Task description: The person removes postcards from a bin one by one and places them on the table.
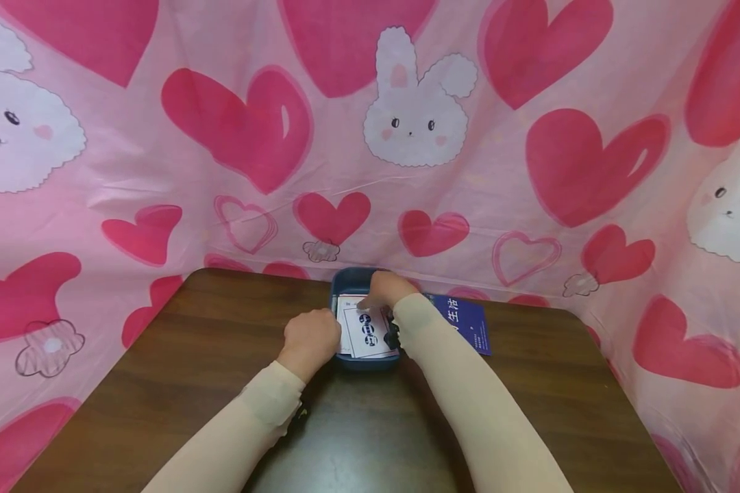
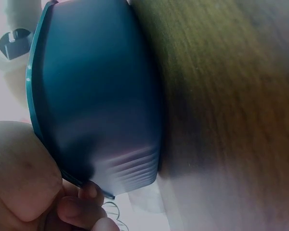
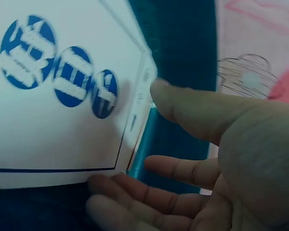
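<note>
A dark blue-green plastic bin [image 1: 370, 364] stands on the table, with white books [image 1: 367, 333] lying face up in it. The top cover carries a column of blue ovals with white characters [image 3: 73, 77]. At the bin's left rim, my left hand [image 1: 312, 342] grips the edge, its fingers curled at the rim [image 2: 82, 204]. My right hand [image 1: 390, 290] reaches over the bin's far right part. In the right wrist view its thumb [image 3: 183, 103] lies at the top book's short edge, while the loosely bent fingers [image 3: 149, 192] are by the corner, apart from the thumb.
On the table right of the bin lies a blue book [image 1: 469, 325] with white characters, partly behind the right forearm. A pink cloth [image 1: 345, 171] with hearts and rabbits hangs behind and beside the brown wooden table [image 1: 222, 329]. The bin stands close to the table's back edge.
</note>
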The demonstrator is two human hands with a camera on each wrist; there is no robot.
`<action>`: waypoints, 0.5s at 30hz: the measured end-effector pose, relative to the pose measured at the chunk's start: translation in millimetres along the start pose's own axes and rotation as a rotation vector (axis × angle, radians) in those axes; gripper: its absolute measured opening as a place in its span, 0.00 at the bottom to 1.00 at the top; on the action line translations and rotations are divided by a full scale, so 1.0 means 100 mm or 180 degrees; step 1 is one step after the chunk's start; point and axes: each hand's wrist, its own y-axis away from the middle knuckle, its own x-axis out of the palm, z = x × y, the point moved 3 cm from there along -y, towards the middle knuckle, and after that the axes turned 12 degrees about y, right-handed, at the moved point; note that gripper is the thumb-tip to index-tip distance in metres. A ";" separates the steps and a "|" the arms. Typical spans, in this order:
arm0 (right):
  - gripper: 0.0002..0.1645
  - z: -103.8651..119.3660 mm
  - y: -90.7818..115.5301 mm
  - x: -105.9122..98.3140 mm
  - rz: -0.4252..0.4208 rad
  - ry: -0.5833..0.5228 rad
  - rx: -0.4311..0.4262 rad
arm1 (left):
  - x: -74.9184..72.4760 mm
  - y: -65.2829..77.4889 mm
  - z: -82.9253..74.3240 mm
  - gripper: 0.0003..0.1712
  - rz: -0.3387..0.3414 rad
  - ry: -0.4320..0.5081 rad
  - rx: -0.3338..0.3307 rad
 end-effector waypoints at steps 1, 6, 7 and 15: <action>0.37 0.02 0.00 0.01 0.0009 0.0040 0.0017 | 0.00 0.00 0.00 0.23 0.0000 -0.0010 0.0007; 0.41 0.09 0.01 0.08 0.0069 0.0058 0.0063 | 0.00 0.00 -0.01 0.23 -0.0016 -0.0041 0.0007; 0.42 0.09 0.00 0.10 0.0074 0.0063 0.0062 | -0.01 0.01 -0.01 0.23 -0.0023 -0.0041 0.0006; 0.43 0.09 -0.05 0.15 0.0091 0.0172 0.0114 | -0.01 0.02 -0.01 0.19 -0.0081 0.0012 0.0030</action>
